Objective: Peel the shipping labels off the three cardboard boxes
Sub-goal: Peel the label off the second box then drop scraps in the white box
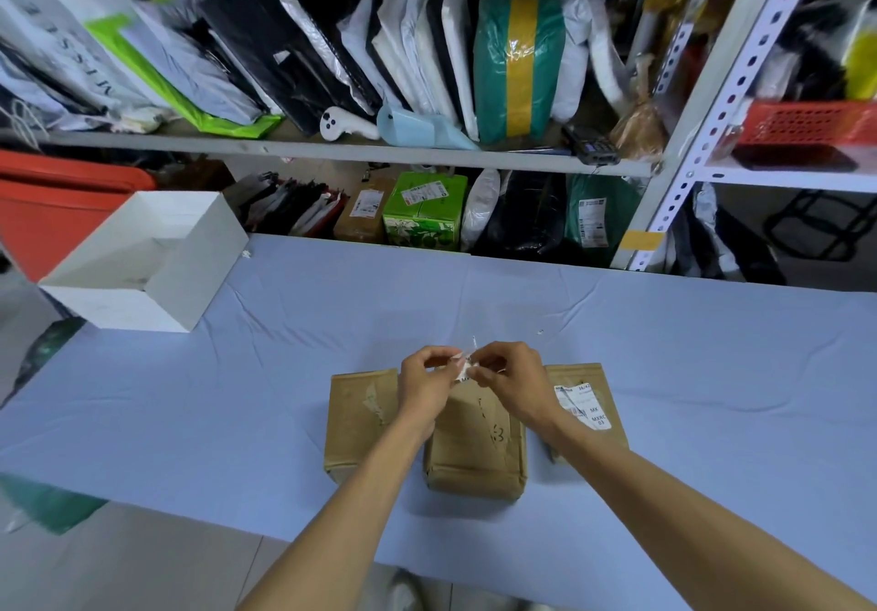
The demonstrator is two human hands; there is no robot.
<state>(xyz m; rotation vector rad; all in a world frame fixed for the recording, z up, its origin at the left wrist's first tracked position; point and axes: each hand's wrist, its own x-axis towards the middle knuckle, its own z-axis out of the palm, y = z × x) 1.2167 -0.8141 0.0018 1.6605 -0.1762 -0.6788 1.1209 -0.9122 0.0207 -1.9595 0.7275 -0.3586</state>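
Three brown cardboard boxes stand side by side on the blue-covered table. The left box [360, 420] shows only torn tape residue on top. The middle box [474, 449] has bare cardboard with pen marks. The right box [588, 401] carries a white shipping label [581, 404] on its top. Above the middle box, my left hand [424, 380] and my right hand [510, 380] pinch a crumpled white peeled label [465, 363] between their fingertips, held off the boxes.
An open white box [142, 264] sits at the table's far left, with a red bin [52, 212] behind it. Metal shelving [332, 148] packed with parcels and bags runs along the back. The blue tablecloth [664, 373] spreads wide on both sides of the boxes.
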